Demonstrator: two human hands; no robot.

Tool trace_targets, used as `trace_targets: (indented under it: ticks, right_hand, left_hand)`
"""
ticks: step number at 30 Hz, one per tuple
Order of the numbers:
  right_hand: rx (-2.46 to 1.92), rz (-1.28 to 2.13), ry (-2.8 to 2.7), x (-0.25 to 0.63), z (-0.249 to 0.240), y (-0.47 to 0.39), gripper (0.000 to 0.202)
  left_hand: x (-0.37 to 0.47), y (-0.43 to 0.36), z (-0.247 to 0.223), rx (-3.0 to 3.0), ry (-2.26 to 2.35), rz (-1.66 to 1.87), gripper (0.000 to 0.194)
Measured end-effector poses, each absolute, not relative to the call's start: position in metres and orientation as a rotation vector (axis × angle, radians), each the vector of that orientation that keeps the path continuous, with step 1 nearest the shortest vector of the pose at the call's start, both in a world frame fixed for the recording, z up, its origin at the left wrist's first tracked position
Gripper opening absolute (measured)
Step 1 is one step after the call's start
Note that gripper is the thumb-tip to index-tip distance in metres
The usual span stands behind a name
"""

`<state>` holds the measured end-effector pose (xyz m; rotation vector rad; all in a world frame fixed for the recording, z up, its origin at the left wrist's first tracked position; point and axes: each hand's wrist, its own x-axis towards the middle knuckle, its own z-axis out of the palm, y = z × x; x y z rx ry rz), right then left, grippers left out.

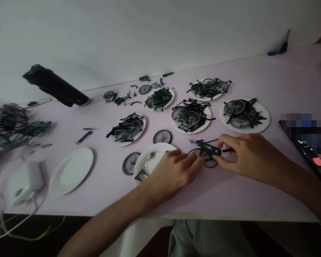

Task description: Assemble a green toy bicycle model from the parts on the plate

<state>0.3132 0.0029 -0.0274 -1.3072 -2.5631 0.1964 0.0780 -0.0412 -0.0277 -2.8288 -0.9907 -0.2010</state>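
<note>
Head view: the piece in hand is a dark green bicycle part [209, 146], found between the 2 hands above the near half of the table [246, 201]; whether it rests on the surface or is lifted cannot be confirmed. Thin dark rings [211, 163] lie against its lower side.

Right hand [244, 155]: thumb and forefinger clamped on the part's right end. Left hand [180, 166]: fingers curled, tips beside the rings; the light is dim and the knuckles mask them, so I cannot tell whether they grip anything.

Step in hand, as judged: 2-handed manipulation of 1 bicycle assembly, probably joining or adjusting pieces. In my judgement, the next move calls for a firm right pinch while the left fingertips align the ring side, without bending the thin members.

Adjacent: 1 paper plate [138, 160], partly covered by the left forearm, carries a few small pieces. Loose wheels, 2 in number, lie near it: a far wheel [162, 137] and a left wheel [131, 163].

Farther out: 5 loaded plates [266, 120] of bicycle parts, another paper plate [72, 171] and a white adapter [28, 182] at left, a phone [301, 142] at right.
</note>
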Motion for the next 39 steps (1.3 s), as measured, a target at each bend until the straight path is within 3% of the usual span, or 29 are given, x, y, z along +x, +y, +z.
trace_targets:
  ticks: [5,10,19,28,39]
  right_hand:
    - [-1.246,0.251,-2.653,0.32,-0.019,0.006,0.012]
    - [-1.127,0.387,-2.743,0.328,-0.016,0.012,0.028]
    - [-1.168,0.425,-2.796,0.328,-0.019,0.014,0.02]
    - [-1.104,0.372,-2.748,0.329,-0.025,0.013,0.034]
    - [-1.159,0.605,-2.697,0.325,-0.025,0.014,0.022]
  left_hand:
    - [0.078,-0.044,-0.024,-2.74,-0.929,-0.372,0.016]
    - [0.072,-0.036,-0.018,-2.622,-0.982,-0.527,0.022]
    - [0.071,-0.034,-0.019,-2.588,-1.037,-0.503,0.024]
    - [0.07,-0.033,-0.017,-2.586,-1.069,-0.496,0.027]
    - [0.073,-0.033,-0.021,-2.6,-1.093,-0.532,0.028]
